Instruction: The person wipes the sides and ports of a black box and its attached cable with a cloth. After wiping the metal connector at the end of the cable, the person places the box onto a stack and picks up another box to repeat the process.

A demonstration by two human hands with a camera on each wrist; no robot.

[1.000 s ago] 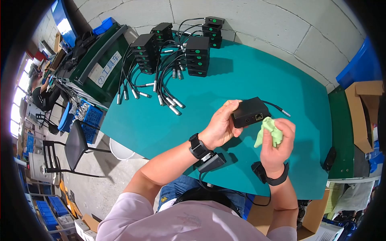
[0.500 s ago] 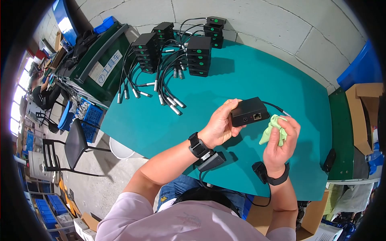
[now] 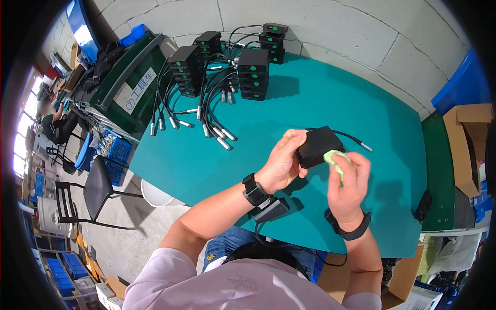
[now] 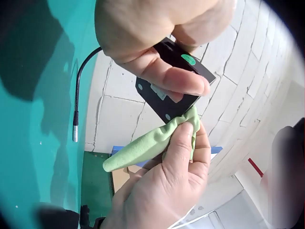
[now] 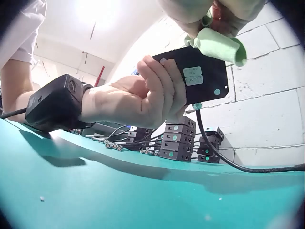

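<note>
My left hand [image 3: 283, 161] grips a small black electronics box [image 3: 319, 146] by its left end, raised over the green table. A short black cable [image 3: 351, 137] with a silver plug hangs from the box's far side. Pinched in my right hand [image 3: 350, 188] is a light green cloth [image 3: 334, 156], laid against the box's near right edge. From the left wrist view, the cloth [image 4: 152, 140] trails down from thumb and fingers at the box's edge. Pale labels show on the box's underside [image 5: 208, 76] in the right wrist view, with the left fingers wrapped around it.
Stacks of similar black boxes [image 3: 253, 75] with green dots stand at the back of the table [image 3: 341, 93]. Their cables [image 3: 209, 111] spread forward, silver plugs outward. A dark object [image 3: 423, 204] lies at the right edge. A green tool cart [image 3: 124, 88] is left, cardboard [image 3: 461, 150] right.
The right hand with the cloth drew back slightly to the right, then came in left onto the box's near edge. The box has tipped, so its port face no longer shows.
</note>
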